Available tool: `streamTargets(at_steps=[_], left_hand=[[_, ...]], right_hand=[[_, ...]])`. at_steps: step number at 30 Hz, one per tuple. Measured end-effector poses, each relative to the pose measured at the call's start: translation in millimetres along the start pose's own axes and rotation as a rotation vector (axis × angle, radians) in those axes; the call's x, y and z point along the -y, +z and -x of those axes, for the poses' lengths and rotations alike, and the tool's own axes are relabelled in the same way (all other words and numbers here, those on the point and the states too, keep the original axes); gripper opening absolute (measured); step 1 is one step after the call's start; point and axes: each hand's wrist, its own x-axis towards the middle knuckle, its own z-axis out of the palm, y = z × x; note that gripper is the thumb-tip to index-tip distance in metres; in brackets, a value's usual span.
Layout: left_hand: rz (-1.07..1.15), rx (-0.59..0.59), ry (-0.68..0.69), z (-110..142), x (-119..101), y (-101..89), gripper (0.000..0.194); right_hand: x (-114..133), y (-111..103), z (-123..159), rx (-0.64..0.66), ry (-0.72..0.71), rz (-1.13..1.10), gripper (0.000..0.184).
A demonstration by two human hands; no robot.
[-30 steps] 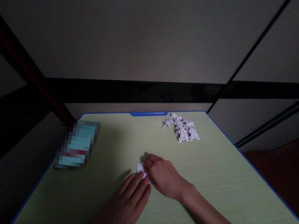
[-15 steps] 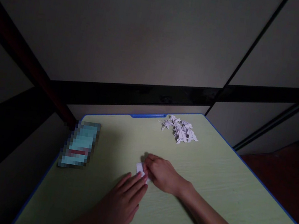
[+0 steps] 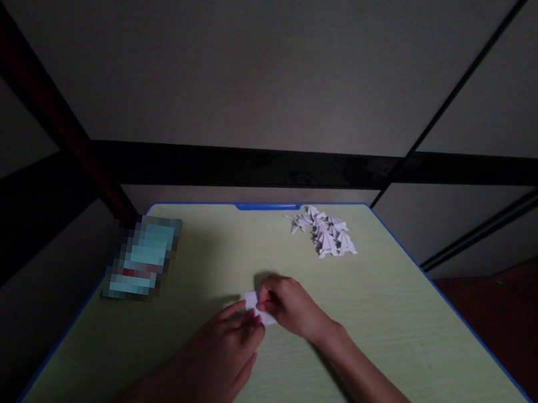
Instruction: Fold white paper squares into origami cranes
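A small piece of white folded paper (image 3: 251,299) lies between my two hands near the middle of the table. My right hand (image 3: 288,305) pinches its upper right side, with thumb and fingers closed on it. From the lower left, my left hand (image 3: 225,357) holds the paper's near edge, fingertips bent against it and the index finger reaching along its left side. Part of the paper is hidden under the fingers. Farther back stands a cluster of several folded white paper figures (image 3: 328,240), apart from both hands.
The pale green table (image 3: 382,326) has a blue rim and a blue handle-like strip (image 3: 268,207) at its far edge. At the left edge lies a blurred, light-blue flat object (image 3: 147,254). A panelled wall (image 3: 259,65) rises behind the table.
My left fingers, flat on the paper before, have curled and now grip its near edge. More of the paper shows. My right hand has barely shifted.
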Motion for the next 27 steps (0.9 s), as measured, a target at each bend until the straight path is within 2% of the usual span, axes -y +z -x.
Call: streamTargets(at_steps=[3,7,14,16,22,27], left_hand=[[0.003,0.036,0.071,11.2,3.7,2.9,0.035],[-0.004,0.062,0.063,21.5,9.5,3.9,0.045],[0.022,0.032,0.004,11.8,0.1,5.8,0.044],[0.017,0.032,-0.03,10.0,-2.7,8.3,0.049],[-0.022,0.051,0.002,18.0,-3.9,13.5,0.071],[-0.078,0.007,-0.025,17.2,-8.9,23.0,0.071]], right_hand=[[-2.1,0.2,-1.8,-0.01,0.004,-0.042,0.008],[-1.8,-0.1,-1.6,-0.03,0.004,-0.079,0.008],[-2.0,0.7,1.5,-0.029,0.007,-0.115,0.007],[-0.1,-3.6,5.1,-0.049,0.013,-0.117,0.005],[6.5,-18.4,22.8,-0.151,0.097,-0.011,0.01],[8.9,-10.3,27.1,-0.126,0.123,0.053,0.005]])
